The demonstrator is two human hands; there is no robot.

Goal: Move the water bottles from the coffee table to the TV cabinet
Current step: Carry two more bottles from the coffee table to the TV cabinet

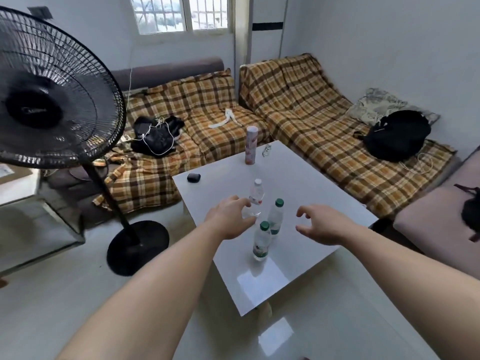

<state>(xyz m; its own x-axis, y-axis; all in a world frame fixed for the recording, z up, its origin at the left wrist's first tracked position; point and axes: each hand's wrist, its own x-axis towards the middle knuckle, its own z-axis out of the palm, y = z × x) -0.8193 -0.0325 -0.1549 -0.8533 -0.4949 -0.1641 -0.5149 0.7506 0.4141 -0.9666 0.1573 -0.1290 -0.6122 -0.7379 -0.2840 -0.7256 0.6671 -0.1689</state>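
We see three clear plastic water bottles standing on the white square counter [298, 183]: one with a white cap [256, 197] and two with green caps [275, 216] [261, 241]. Our left hand [231, 219] and right hand [322, 224] reach toward them, fingers spread, holding nothing.

We've got a big black standing fan [52, 105] on the left, its round base [137, 246] sitting on the pale floor. Behind it there's a corner sofa under a plaid orange-brown cover [298, 105]. On the left seat we can see a heap of black stuff tangled with a white cable [157, 135], plus a white strip of something [226, 118] further along. On the right seat there's a black backpack [397, 135] in front of a patterned cushion [381, 102]. Barred window [179, 13] up top.
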